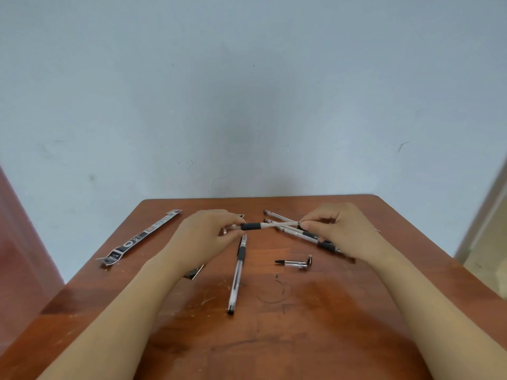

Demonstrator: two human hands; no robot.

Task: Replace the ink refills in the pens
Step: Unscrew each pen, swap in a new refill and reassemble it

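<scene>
A clear pen barrel with a black rubber grip (pixel 251 226) is held level above the table, between both hands. My left hand (pixel 208 231) pinches its left end just beside the grip. My right hand (pixel 337 229) pinches its right end with thumb and forefinger. Under the right hand lie several more clear pens (pixel 299 233), partly hidden by the hand. One whole pen (pixel 237 272) lies lengthwise in the middle of the table. A clear pen cap (pixel 295 262) and a small metal tip (pixel 310 258) lie to its right.
The wooden table (pixel 274 338) stands against a pale wall. A long black and white packaging strip (pixel 138 237) lies at the far left. Another scrap of packaging (pixel 193 273) shows under my left forearm. The table's edges fall away on both sides.
</scene>
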